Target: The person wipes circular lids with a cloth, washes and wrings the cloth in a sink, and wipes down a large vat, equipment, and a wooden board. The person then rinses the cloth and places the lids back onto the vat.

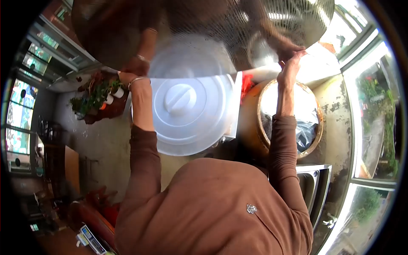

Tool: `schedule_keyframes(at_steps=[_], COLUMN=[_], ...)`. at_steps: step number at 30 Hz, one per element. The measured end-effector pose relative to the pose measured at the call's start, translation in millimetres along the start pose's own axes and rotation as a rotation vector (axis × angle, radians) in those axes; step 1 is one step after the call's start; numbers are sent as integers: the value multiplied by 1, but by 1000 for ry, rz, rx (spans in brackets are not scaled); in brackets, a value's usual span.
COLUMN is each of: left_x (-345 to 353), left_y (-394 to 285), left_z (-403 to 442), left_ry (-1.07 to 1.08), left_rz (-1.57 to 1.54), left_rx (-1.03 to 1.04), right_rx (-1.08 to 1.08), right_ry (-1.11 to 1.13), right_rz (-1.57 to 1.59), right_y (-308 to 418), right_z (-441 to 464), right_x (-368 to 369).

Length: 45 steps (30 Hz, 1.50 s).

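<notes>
A large shiny round metal piece (pixel 199 25) spans the top of the head view and mirrors my arms. Whether it is a lid or a wide pan, I cannot tell. At its lower left rim, my left hand (pixel 132 79), with a bracelet on the wrist, is closed on the edge. My right hand (pixel 291 66) grips the rim on the right side. Below the metal, between my forearms, lies a round white plastic lid (pixel 191 134) with a raised round handle. The metal hides its far part.
A brown-rimmed barrel (pixel 258 127) with dark plastic inside stands under my right forearm. A steel sink (pixel 316 182) is nearer, by the windows (pixel 374 119). Red cloth or plastic (pixel 247 85) shows beside the barrel. Potted plants (pixel 102 95) are at left; a red chair (pixel 91 214) sits lower left.
</notes>
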<state>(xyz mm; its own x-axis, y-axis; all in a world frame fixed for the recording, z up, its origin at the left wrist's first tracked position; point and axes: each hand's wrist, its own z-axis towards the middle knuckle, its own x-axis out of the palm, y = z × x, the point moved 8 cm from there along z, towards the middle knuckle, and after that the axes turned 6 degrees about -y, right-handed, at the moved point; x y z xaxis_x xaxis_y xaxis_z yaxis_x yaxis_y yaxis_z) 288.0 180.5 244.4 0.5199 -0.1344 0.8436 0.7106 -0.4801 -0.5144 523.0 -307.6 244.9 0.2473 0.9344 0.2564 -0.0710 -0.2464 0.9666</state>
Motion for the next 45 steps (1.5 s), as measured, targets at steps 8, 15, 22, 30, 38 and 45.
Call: schedule_keyframes(at_steps=[8,15,22,30,38,45], left_x=[18,-2,-57,-134,-167,-154], left_y=[107,63,8,-49,-70,-78], left_z=[116,-4,-86,-105,-107,-120], left_ry=[-24,62,360,86,-51,3], left_rz=[-11,349,566,703,632,607], left_rx=[-53,72,-75,-146,-214,-251], right_rx=[-104,-291,-23,-422,-1120,-922], right_ry=[112,-321,-457,66,1116,729], right_rz=[111,98,57,-923,-675,-907], right_y=[-1,-5,-124,-129,-114,-142], right_z=[38,-1,-47,-131,-304,-173], right_x=[-56,-116,-135,-46,132,110])
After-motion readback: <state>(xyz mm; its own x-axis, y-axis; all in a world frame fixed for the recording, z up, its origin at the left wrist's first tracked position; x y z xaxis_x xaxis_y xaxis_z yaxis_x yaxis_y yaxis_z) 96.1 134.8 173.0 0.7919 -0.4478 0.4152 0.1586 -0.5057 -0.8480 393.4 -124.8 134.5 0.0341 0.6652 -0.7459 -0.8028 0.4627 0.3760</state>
